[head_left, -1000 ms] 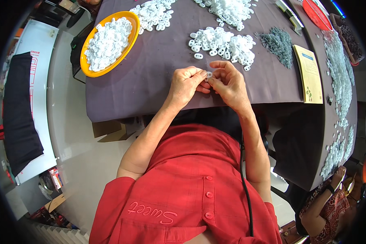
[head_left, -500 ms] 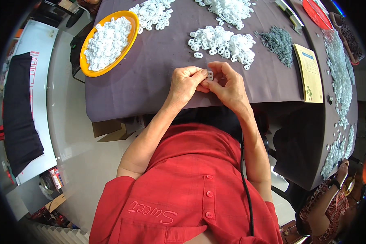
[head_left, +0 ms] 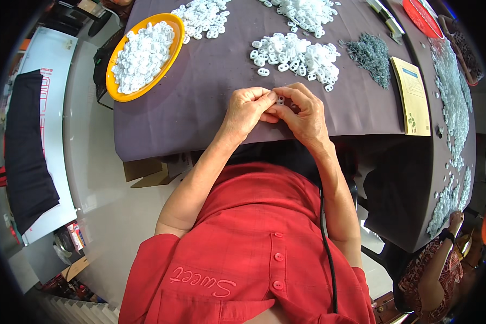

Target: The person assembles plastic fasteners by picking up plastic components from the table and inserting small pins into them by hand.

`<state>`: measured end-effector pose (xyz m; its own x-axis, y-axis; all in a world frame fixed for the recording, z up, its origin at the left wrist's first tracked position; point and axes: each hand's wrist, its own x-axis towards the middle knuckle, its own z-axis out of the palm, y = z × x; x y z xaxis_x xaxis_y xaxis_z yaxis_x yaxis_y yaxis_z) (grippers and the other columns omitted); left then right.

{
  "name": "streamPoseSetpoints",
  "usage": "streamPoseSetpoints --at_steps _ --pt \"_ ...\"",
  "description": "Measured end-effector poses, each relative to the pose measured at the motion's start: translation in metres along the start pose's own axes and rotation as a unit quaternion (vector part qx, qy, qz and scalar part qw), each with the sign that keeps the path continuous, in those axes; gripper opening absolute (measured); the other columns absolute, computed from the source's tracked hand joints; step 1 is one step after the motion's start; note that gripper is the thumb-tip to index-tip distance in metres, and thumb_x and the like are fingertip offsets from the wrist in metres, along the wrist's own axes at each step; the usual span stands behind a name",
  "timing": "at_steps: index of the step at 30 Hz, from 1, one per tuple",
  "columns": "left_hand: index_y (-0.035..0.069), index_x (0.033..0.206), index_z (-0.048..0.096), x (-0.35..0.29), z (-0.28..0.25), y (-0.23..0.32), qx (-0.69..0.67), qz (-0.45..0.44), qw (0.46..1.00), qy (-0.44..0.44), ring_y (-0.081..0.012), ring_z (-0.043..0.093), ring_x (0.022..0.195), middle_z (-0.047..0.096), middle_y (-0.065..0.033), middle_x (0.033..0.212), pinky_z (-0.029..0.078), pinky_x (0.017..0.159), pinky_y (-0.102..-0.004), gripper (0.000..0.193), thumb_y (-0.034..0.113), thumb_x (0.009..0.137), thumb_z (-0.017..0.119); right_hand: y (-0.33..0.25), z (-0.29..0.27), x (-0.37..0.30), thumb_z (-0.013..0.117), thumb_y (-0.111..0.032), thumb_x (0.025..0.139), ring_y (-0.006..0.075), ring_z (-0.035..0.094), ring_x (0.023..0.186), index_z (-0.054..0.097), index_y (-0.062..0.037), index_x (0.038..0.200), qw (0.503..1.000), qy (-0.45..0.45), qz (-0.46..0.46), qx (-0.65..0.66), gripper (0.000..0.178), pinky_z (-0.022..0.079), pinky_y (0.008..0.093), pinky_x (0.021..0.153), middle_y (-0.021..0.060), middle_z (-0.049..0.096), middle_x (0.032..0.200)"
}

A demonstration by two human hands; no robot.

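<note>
Hands: left hand (head_left: 247,109) and right hand (head_left: 303,110) pressed together, pinching one small white plastic ring (head_left: 279,100).
Done: yellow bowl (head_left: 115,89) heaped with rings.
Left: loose ring pile (head_left: 299,54) and grey clip pile (head_left: 370,54), judged plenty remaining.

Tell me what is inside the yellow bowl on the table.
The yellow bowl holds a heap of small white plastic rings, filling it nearly to the rim. The heap covers the bowl's bottom, so anything underneath cannot be seen.
</note>
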<state>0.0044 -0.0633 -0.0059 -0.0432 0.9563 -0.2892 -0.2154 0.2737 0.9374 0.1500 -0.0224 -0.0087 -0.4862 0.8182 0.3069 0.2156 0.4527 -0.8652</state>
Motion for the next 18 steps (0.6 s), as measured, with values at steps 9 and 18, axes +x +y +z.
streamPoseSetpoints --at_steps 9,18 --pt "-0.006 0.089 0.062 -0.0025 0.0032 0.0000 0.003 0.018 1.000 0.024 -0.0141 0.061 0.066 0.062 -0.0096 0.077 0.054 0.060 -0.0258 0.022 0.014 0.088 0.052 -0.0001 0.0028 -0.0023 0.066 -0.004 0.070 0.0197 0.059 0.065 0.062 -0.0001 0.090 0.999 0.028 -0.016 -0.018 0.021 0.048 0.0279 0.058 0.0094 0.060 0.081" --pt "-0.006 0.090 0.063 -0.0053 0.0097 -0.0008 -0.023 0.019 0.998 0.055 -0.0148 0.061 0.065 0.063 -0.0100 0.076 0.054 0.059 -0.0264 0.020 0.012 0.086 0.055 0.0026 0.0035 -0.0045 0.064 -0.003 0.072 0.0142 0.060 0.069 0.063 -0.0011 0.091 0.998 0.039 -0.028 -0.028 0.020 0.047 0.0242 0.060 0.0066 0.061 0.081"
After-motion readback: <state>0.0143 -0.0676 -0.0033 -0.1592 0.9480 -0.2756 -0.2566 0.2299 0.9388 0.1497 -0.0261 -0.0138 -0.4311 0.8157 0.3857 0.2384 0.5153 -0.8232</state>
